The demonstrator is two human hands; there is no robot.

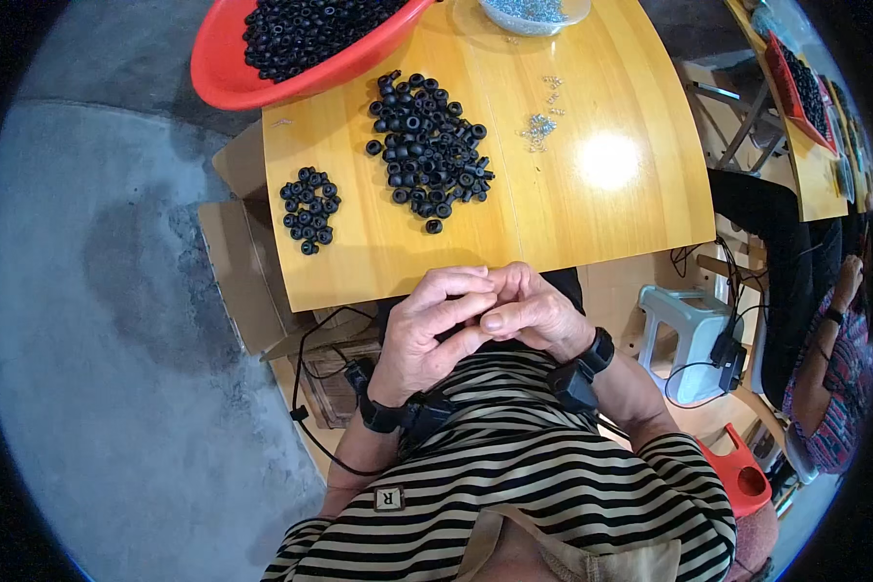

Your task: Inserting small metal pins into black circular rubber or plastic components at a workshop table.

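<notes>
My left hand [440, 322] and my right hand [541, 312] meet just off the near edge of the wooden table [621, 228], above my lap. Their curled fingers press together at the tips, and whatever is between them is hidden. Beyond them lies a large pile of small black round parts with holes [435, 145]. To its left is a smaller group of similar black parts [310, 207]. A few tiny shiny, clear-looking pieces [539, 129] are scattered to the right of the large pile. Both wrists wear black straps with small devices.
A red basin [225, 63] full of black parts stands at the far left, and a pale bowl [543, 27] of tiny shiny pieces at the back. Cardboard [247, 272] stands by the left table edge. Rightward are a pale stool [694, 378], cables and another person's arm [824, 339].
</notes>
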